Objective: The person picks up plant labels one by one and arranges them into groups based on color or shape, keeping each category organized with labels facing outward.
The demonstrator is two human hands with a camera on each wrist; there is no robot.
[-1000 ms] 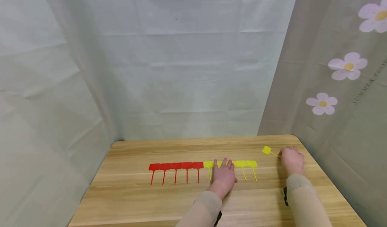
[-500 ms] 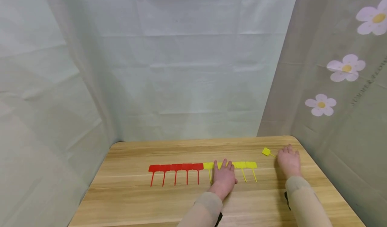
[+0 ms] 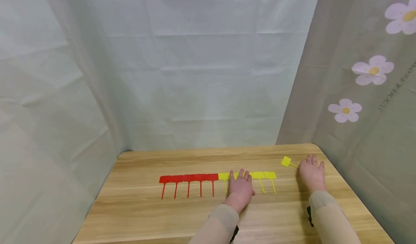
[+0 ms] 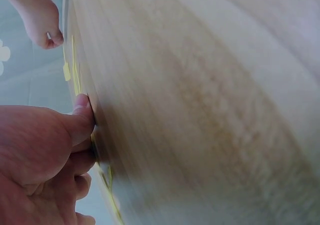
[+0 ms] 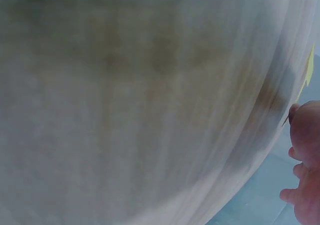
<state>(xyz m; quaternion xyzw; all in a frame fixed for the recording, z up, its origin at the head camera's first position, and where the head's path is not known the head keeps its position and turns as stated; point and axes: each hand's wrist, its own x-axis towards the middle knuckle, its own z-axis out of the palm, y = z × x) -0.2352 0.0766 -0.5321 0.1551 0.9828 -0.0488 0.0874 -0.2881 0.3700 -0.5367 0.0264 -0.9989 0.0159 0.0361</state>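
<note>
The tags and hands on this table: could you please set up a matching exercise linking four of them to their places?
Things:
1. red tags
2. loose yellow tag
3. left hand
4. right hand

Places:
A. flat on the yellow part of the row
B. left part of the row
C. flat near the table's far right corner
D. apart from the row, beside the right hand

Pairs: 1-B, 2-D, 3-A, 4-C

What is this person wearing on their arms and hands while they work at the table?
Both hands are bare: no gloves or rings show on the left hand or the right hand. Each forearm is covered by a snug, beige long sleeve ending at the wrist. A small black strap or device sits at the right wrist, and a similar black piece shows under the left sleeve.
</note>
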